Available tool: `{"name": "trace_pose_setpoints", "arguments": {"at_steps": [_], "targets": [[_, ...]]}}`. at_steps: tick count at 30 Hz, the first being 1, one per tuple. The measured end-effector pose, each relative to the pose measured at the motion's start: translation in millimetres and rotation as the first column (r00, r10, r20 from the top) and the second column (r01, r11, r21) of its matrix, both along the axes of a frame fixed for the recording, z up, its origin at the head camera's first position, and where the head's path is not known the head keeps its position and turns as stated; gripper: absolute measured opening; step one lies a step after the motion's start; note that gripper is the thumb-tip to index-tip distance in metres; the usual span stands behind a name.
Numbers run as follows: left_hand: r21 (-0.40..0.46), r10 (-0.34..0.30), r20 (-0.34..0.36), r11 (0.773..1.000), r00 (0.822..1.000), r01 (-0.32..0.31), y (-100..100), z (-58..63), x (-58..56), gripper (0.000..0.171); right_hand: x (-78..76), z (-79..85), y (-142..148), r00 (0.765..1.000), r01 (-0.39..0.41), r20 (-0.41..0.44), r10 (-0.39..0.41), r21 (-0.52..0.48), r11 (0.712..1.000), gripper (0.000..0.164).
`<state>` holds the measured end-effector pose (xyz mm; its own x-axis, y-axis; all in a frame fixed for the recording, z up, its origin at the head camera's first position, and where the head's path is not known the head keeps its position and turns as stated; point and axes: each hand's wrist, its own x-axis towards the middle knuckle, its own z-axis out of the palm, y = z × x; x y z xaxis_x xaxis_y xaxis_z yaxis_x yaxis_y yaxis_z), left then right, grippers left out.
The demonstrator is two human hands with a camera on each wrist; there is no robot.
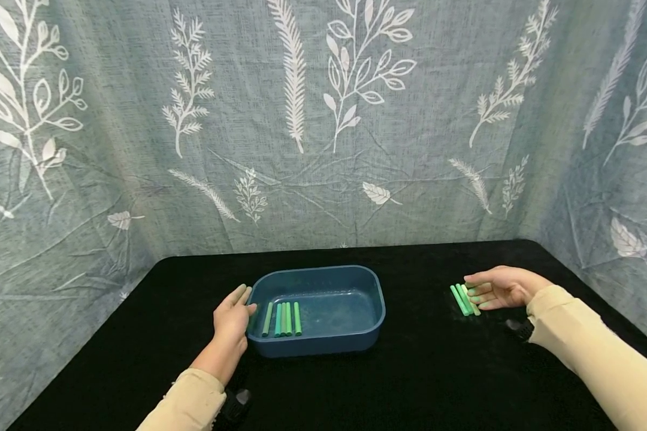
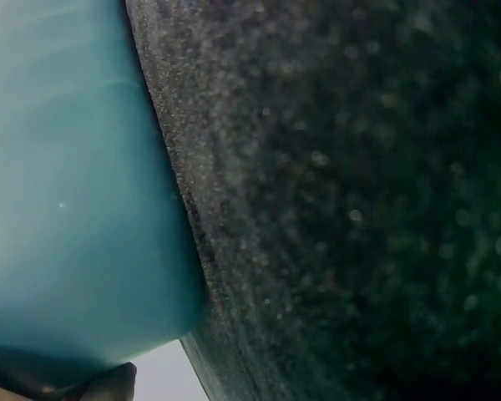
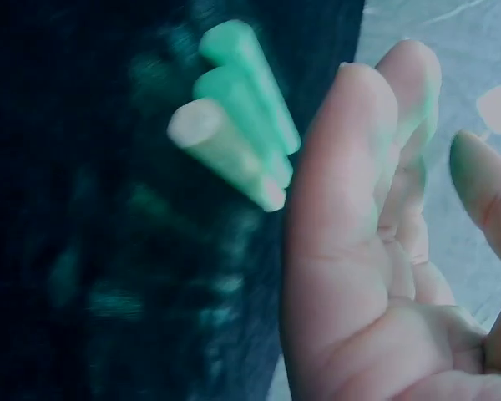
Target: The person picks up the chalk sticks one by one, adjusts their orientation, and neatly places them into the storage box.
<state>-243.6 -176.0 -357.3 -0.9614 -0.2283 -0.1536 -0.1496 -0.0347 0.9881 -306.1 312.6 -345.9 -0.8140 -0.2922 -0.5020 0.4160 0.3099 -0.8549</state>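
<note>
At the left end of a blue plastic tray, my left hand rests against the side with fingers extended and the thumb at the rim. Several green and teal chalk sticks lie side by side in the tray's left part. To the right, my right hand is over a small group of chalk. In the right wrist view, two green chalk sticks and a paler yellowish one lie beside the fingers, which are loosely extended, dusted green and hold nothing. The left wrist view shows mainly the tray wall.
A black cloth covers the table. Behind it and at both sides hangs a grey-green curtain with white leaf prints. Dark wrist devices sit under the sleeves. Faint green smudges mark the cloth near the loose chalk.
</note>
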Motion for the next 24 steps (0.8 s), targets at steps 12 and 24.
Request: {"name": "trace_pose_setpoints", "arguments": {"at_steps": [12,24], "targets": [[-0.025,0.006,0.006,1.0,1.0,-0.006,1.0,0.6,-0.2,0.056,-2.4,-12.8,13.4,0.999,0.034,0.007,-0.035,0.086,0.996,0.059],[-0.013,-0.009,-0.009,1.0,1.0,0.009,2.2,-0.1,1.0,0.057,-9.8,-15.2,7.1,0.999,0.044,-0.018,-0.04,0.276,0.96,0.059]]}}
